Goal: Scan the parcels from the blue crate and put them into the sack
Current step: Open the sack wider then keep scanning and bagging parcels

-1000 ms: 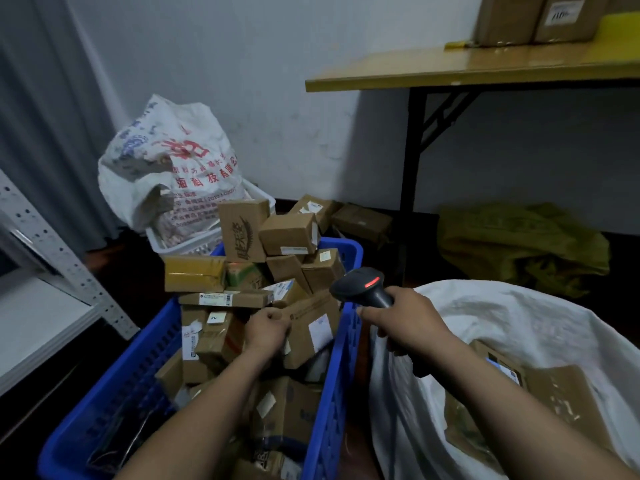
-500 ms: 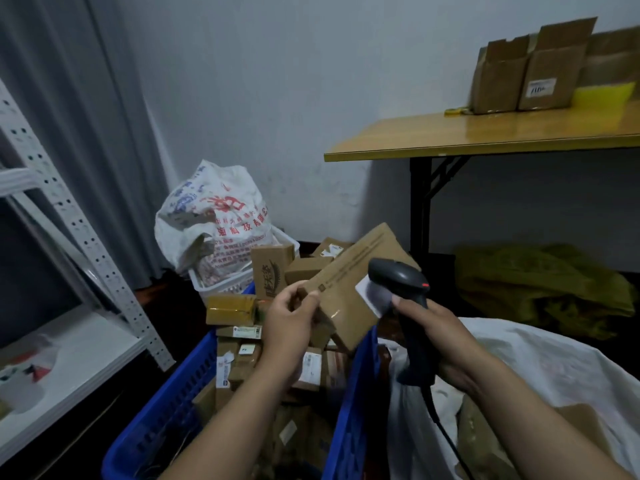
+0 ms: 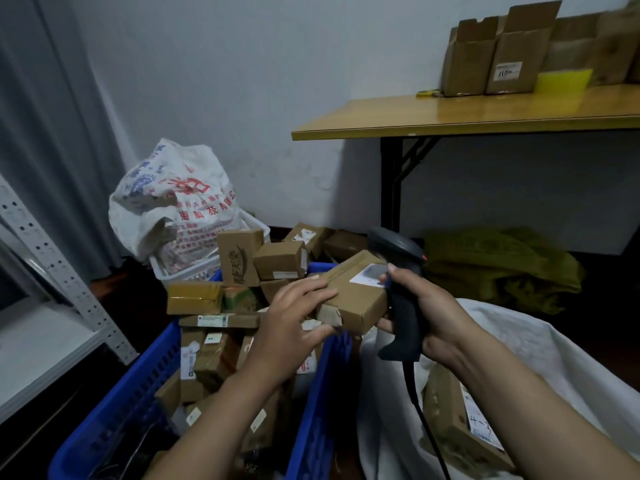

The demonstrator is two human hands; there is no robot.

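Now the left hand [image 3: 294,317] grips a parcel [image 3: 356,299] — scanner [image 3: 401,292] beside it.

The white bag [image 3: 180,202] carries red Chinese print; one line seems to read "科技有限公", and the rest is too creased to read. A box [image 3: 450,420] in the sack [image 3: 519,341] has a label handwritten "4-" and then an unclear mark. The labels on the desk [image 3: 450,116] box [image 3: 516,46] and on the held parcel [image 3: 356,299] are illegible.

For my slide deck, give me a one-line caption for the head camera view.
Left hand holds a parcel beside the scanner gripped by the right hand, between blue crate and sack.
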